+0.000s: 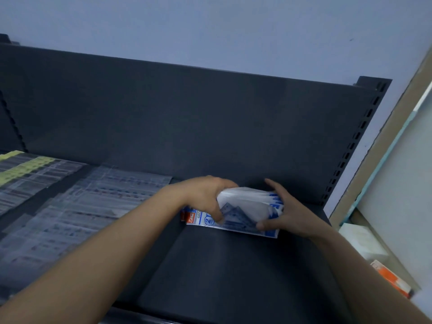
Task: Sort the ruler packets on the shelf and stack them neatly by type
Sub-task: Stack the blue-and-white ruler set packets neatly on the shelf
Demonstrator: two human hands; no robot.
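**A:** From the head view, where is the thing being sorted?

**B:** A bundle of blue-and-white packets [247, 203] stands on its long edge on the dark shelf [222, 272], near the back panel [210, 113] and toward the right end. A dark triangular set square shows through the front packet.

**A:** And the hands?

**B:** The left hand [205, 197] grips the bundle's left part, fingers curled over the top and thumb on the front. The right hand [287, 213] holds the right end, thumb pinching the lower front edge.

**A:** What else is on the shelf?

**B:** Clear ruler packets [105, 206] lie flat to the left of the bundle, apart from it. Yellow-labelled packets [28, 169] lie further left.

**A:** Beyond the shelf?

**B:** A slotted upright [350, 148] stands at its right end, and an orange box [392, 279] sits lower right.
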